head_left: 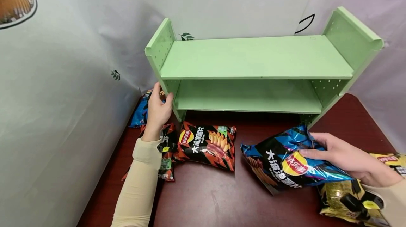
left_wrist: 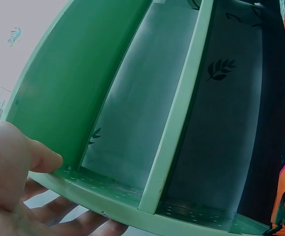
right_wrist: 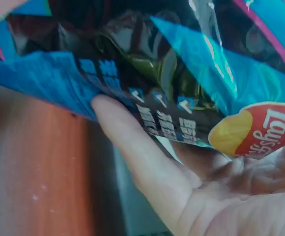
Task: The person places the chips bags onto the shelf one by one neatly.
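Right fingers [head_left: 312, 154] hold the blue bag [head_left: 279, 158] over the counter [head_left: 209, 198], toward its right edge; left fingers [head_left: 155, 93] grip the shelf [head_left: 253, 57]. The bag seems light, soft, slippery, crushable: better to hold it by an end.

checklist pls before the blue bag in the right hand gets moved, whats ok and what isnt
1. Grip of the right hand on the blue chip bag: ok, thumb on its front.
2. Left hand bracing the green shelf: ok, it grips the left side panel.
3. Upper and middle boards uncovered: ok, both show bare green.
4. Held bag level: not ok, it tilts.
5. Table free in front of the shelf: not ok, a red chip bag lies near its left front.
6. Shelf's right foot flat: cannot tell, the held bag hides it.
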### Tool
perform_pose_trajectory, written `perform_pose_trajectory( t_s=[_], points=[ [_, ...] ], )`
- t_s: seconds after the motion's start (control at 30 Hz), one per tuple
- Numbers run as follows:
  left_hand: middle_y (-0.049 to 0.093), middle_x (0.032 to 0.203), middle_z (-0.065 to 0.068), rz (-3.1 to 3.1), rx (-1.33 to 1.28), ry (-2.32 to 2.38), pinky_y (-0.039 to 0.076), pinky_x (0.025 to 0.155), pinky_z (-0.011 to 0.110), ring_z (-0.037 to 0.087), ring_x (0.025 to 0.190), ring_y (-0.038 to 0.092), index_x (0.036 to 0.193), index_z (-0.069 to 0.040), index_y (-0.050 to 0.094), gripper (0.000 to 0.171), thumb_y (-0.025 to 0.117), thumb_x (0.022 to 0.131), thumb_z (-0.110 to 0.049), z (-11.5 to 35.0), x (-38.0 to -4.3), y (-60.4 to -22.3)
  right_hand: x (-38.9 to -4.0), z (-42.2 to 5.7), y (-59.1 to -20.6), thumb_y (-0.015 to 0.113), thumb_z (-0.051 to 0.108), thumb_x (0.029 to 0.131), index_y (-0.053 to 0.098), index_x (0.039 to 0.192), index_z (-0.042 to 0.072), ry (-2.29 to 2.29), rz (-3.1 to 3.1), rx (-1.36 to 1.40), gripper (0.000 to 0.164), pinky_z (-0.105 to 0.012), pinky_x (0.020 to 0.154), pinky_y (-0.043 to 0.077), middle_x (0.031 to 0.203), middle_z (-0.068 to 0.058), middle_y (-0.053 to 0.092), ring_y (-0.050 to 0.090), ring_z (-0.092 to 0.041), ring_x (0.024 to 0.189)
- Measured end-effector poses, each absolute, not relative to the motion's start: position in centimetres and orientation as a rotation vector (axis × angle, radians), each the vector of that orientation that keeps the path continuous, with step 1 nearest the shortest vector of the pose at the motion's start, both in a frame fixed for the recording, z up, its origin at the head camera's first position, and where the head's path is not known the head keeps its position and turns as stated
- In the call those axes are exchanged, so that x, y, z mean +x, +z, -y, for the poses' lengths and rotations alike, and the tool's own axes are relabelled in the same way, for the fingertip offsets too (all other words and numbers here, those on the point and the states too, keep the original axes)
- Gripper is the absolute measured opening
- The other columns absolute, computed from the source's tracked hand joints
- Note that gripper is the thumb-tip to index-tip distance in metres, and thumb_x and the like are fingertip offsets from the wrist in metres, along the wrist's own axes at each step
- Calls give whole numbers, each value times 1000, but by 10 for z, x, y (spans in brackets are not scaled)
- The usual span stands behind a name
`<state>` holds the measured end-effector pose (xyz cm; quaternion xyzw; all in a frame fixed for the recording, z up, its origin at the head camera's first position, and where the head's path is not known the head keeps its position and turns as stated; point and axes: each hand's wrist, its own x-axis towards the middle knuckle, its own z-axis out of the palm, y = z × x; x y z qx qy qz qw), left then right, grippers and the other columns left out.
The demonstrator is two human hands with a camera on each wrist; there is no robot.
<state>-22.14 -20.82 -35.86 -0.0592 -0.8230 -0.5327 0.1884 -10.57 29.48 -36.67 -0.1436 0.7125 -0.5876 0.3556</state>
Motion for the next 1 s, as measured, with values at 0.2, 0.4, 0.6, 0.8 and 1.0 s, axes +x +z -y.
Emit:
perform_pose_trajectory(
  t_s=[0.2, 0.4, 0.6, 0.8, 1.0],
  points=[
    [50, 148, 28, 2325, -177, -1485, 56, 90, 64, 50, 120, 63, 154, -7, 43, 49, 50, 105, -7, 203, -212, -347, -125, -291, -372, 41, 30, 113, 17, 164, 2, -1458, -1816, -165, 63, -45, 96, 59, 143, -13, 61, 60, -34, 133],
    [52, 148, 21, 2308, -185, -1502, 57, 88, 61, 45, 116, 66, 154, -13, 44, 49, 53, 106, -10, 210, -224, -362, -137, -296, -380, 34, 34, 115, 40, 160, 25, -1541, -1967, -134, 46, -40, 88, 60, 139, 19, 59, 62, -11, 127],
    [55, 146, 15, 2287, -220, -1498, 59, 85, 58, 39, 114, 68, 153, -20, 47, 49, 57, 105, -14, 215, -229, -369, -142, -302, -383, 29, 39, 115, 50, 152, 32, -1579, -1996, -135, 44, -37, 88, 58, 130, 32, 61, 61, 8, 117],
    [53, 147, 20, 2306, -205, -1486, 58, 88, 61, 44, 116, 66, 154, -13, 44, 50, 53, 105, -9, 209, -223, -361, -141, -301, -387, 37, 36, 114, 42, 156, 2, -1372, -2340, -187, 55, -26, 82, 58, 139, 0, 67, 63, 12, 109],
    [50, 147, 27, 2320, -181, -1503, 56, 91, 64, 49, 119, 64, 152, -6, 44, 49, 51, 104, -2, 200, -209, -343, -123, -287, -381, 57, 38, 106, 48, 153, 7, -964, -2841, -319, 57, -22, 75, 52, 142, -26, 60, 72, -17, 105]
  ],
)
